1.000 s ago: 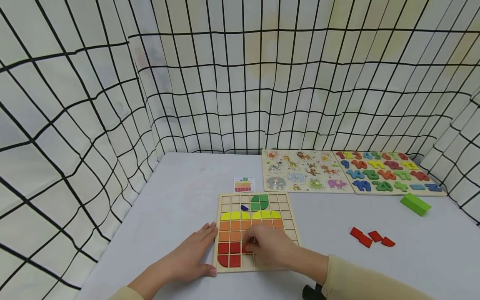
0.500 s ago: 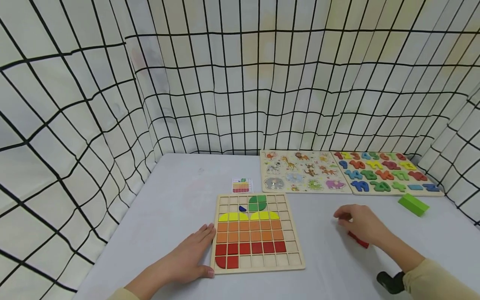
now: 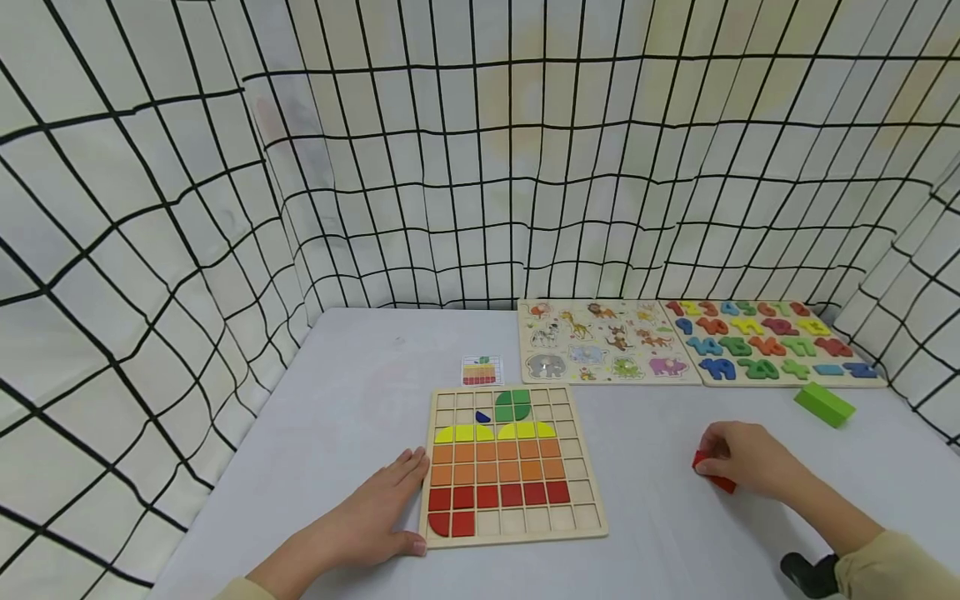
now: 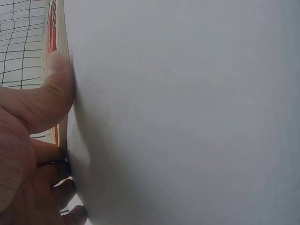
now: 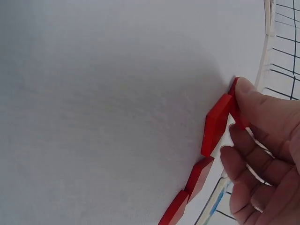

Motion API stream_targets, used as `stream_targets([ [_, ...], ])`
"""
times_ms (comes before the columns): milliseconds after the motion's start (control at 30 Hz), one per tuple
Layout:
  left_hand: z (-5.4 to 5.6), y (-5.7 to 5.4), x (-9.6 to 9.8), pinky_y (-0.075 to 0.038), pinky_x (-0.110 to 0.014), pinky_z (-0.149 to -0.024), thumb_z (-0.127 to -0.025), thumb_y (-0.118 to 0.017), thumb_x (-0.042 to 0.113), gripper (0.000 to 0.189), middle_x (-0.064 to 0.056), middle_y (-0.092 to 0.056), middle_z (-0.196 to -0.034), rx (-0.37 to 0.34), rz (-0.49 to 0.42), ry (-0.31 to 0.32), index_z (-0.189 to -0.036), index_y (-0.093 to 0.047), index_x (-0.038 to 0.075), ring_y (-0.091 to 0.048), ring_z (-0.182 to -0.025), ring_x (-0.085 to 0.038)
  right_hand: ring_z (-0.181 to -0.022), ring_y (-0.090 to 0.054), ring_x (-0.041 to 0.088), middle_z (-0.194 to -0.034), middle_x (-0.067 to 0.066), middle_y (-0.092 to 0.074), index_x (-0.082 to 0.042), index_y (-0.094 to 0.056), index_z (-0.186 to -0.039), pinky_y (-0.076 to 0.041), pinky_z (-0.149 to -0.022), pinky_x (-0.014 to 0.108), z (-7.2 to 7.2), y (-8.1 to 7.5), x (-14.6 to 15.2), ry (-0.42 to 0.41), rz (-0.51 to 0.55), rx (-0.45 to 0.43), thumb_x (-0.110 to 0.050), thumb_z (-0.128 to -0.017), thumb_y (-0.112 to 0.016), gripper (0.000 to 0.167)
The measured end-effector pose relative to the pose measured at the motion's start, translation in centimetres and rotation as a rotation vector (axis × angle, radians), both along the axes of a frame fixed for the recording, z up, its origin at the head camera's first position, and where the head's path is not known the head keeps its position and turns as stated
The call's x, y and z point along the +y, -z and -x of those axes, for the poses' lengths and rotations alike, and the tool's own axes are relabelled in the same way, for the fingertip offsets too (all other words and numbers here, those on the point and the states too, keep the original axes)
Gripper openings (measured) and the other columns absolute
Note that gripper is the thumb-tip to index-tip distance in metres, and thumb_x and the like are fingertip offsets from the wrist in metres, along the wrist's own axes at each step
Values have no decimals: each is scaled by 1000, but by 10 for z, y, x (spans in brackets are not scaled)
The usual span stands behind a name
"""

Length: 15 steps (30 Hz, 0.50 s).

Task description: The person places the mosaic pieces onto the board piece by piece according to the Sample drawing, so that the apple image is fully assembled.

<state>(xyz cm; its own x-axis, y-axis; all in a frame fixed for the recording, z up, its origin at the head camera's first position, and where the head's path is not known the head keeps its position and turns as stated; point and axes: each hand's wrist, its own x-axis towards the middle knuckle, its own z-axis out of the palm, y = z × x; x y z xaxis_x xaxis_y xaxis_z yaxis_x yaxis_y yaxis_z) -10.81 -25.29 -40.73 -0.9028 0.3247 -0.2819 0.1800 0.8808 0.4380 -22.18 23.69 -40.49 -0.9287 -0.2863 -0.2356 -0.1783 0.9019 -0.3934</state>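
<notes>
My left hand (image 3: 360,521) lies with fingers fairly straight along the left edge of a wooden grid board (image 3: 588,492); its thumb (image 4: 57,89) touches the board's side in the left wrist view. Coloured tiles fill part of the grid: green, blue, yellow, orange, one full-looking red row, and two red tiles (image 3: 452,524) at bottom left. Off to the right, my right hand (image 3: 757,467) pinches a red tile (image 5: 239,112) between thumb and fingers, low over the table. Against it lies another red tile (image 5: 217,125), with two more red tiles (image 5: 199,176) nearby.
A small picture card (image 3: 482,370) lies behind the grid board. Farther back are an animal puzzle board (image 3: 562,337) and a number puzzle board (image 3: 701,350). A green block (image 3: 825,405) stands at the right. Black-lined netting (image 3: 480,167) surrounds the white table (image 3: 337,400).
My right hand has left the grid board, where a red tile now sits in the row, and moved right to the loose red tiles, taking one. The left hand stays put.
</notes>
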Motion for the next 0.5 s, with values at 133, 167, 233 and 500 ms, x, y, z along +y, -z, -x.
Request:
stream_targets([
  [133,0,0,-1,-24,-61,-124,-77,-87,38,104,-18,-30,-167,-3,-2,0,-156,-34,-3,-19,-158,-38,-80,-56,16,-87,1,-66,-7,-66,-96,-56,-72,31,-2,-1,-7,-3,15,30,-17,-85,-83,23],
  [167,0,0,-1,-24,-61,-124,-77,-87,38,104,-18,-30,-167,-2,-3,0,-156,-34,-3,-19,-158,-38,-80,-55,16,-87,1,-66,-7,-65,-96,-56,-72,31,-3,-2,-10,-5,19,37,-16,-85,-83,22],
  [233,-1,0,-1,-24,-61,-124,-77,-87,38,104,-18,-30,-167,-5,-1,-3,-156,-34,-3,-19,-158,-38,-80,-55,16,-87,0,-66,-8,-65,-95,-56,-71,30,-6,-4,-18,-5,32,47,-13,-86,-82,20],
  [500,-2,0,0,-24,-59,-125,-77,-87,39,104,-15,-30,-168,-12,3,-20,-157,-34,-1,-19,-159,-36,-81,-59,10,-85,-7,-65,-16,-67,-87,-56,-72,21,-28,-18,-100,-187,192,97,-5,-87,-79,16],
])
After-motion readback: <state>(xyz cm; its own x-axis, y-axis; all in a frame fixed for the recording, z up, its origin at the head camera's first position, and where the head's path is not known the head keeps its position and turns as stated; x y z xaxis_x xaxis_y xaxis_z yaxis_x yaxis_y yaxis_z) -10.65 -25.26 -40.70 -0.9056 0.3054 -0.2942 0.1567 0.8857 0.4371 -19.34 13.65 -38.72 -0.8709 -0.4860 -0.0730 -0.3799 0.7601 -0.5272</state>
